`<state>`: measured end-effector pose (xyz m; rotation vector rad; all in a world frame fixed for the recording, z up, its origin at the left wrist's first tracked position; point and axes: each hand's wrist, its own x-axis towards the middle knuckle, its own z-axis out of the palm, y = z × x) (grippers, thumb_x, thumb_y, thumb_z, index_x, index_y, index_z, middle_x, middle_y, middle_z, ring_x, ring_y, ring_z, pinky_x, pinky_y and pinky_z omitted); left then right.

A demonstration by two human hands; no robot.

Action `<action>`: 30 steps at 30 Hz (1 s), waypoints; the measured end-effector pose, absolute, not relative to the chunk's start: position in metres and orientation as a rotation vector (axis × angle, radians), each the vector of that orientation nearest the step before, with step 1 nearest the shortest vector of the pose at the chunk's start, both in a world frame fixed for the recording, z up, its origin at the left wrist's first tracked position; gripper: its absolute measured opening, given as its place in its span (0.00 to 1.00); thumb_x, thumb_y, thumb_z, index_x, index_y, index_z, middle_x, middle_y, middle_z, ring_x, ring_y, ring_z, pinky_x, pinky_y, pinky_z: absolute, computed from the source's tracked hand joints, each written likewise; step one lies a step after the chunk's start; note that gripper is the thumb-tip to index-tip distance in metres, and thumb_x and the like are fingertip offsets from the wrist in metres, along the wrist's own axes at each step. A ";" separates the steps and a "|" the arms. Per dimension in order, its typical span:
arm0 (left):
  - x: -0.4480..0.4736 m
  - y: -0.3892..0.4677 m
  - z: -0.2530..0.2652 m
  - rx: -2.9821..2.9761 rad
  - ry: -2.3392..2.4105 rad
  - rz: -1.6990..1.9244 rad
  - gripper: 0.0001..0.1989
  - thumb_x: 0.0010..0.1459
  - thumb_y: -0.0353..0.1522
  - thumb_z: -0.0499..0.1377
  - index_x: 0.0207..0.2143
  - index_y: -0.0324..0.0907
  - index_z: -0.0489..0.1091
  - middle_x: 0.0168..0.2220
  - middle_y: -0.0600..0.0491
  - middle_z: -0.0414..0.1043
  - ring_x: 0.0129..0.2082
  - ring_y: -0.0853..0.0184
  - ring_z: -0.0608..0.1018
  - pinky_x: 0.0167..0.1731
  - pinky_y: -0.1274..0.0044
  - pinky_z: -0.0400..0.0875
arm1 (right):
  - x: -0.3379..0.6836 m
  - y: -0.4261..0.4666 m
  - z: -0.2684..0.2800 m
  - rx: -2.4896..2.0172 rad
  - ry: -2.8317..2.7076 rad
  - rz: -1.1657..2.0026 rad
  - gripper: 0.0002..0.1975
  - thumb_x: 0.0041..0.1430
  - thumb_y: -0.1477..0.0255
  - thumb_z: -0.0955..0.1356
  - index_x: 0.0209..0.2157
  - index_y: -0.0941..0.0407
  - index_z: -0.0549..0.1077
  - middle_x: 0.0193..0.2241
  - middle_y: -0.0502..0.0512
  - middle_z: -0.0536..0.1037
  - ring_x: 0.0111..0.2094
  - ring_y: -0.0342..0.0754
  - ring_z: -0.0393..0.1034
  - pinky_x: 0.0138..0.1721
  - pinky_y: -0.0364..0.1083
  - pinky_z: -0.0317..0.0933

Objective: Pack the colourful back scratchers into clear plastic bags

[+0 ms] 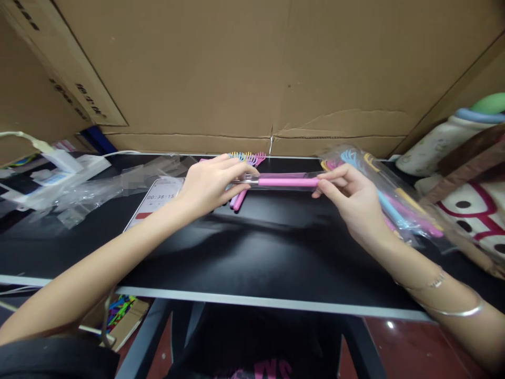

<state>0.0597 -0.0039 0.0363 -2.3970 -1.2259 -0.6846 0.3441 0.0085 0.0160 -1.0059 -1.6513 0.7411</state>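
A pink-handled back scratcher (288,182) lies level between my two hands above the black table. Clear film shows around its handle. My left hand (215,181) pinches the silver shaft end between thumb and fingers, and covers its head. At the other end, my right hand (347,195) grips the handle tip and the film with thumb and forefinger. Just behind and below are several loose back scratchers (240,200) with blue, yellow and pink claw heads. Beyond my right hand lies a clear bag of back scratchers (394,205), with blue, pink and yellow handles.
A phone (152,202) showing a timer lies under my left forearm. Crumpled clear plastic (98,192) and a white power strip (63,176) are at the left. A floral bottle (437,142) and a cartoon-eyed bag (469,210) stand right. Cardboard (236,68) walls the back.
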 end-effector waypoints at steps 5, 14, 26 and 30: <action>0.070 0.016 0.039 -2.293 -0.934 -0.652 0.08 0.67 0.35 0.55 0.37 0.45 0.74 0.33 0.56 0.77 0.34 0.66 0.74 0.27 0.76 0.59 | 0.349 -0.007 0.021 -0.698 -1.888 -0.133 0.03 0.62 0.67 0.71 0.34 0.48 0.72 0.33 0.49 0.82 0.34 0.51 0.77 0.49 0.58 0.60; 0.108 0.045 0.033 -2.159 -0.697 -0.612 0.13 0.70 0.31 0.49 0.36 0.44 0.73 0.37 0.53 0.76 0.35 0.68 0.74 0.27 0.76 0.58 | 0.336 -0.026 0.026 -0.243 -2.127 -0.745 0.04 0.60 0.70 0.73 0.35 0.51 0.74 0.25 0.43 0.81 0.27 0.41 0.71 0.40 0.47 0.60; 0.128 0.055 0.001 -2.432 -0.814 -0.295 0.08 0.67 0.28 0.53 0.40 0.40 0.72 0.35 0.49 0.74 0.37 0.65 0.75 0.27 0.76 0.61 | 0.321 -0.018 -0.006 -0.242 -2.442 -0.656 0.11 0.64 0.75 0.69 0.26 0.54 0.70 0.24 0.46 0.74 0.28 0.42 0.63 0.31 0.44 0.54; 0.121 0.047 0.003 -2.512 -0.872 -0.213 0.08 0.64 0.31 0.58 0.45 0.41 0.71 0.42 0.50 0.75 0.41 0.64 0.76 0.29 0.76 0.63 | 0.319 -0.016 -0.012 -0.279 -2.522 -0.600 0.15 0.69 0.70 0.65 0.25 0.54 0.70 0.24 0.47 0.72 0.26 0.42 0.61 0.29 0.44 0.51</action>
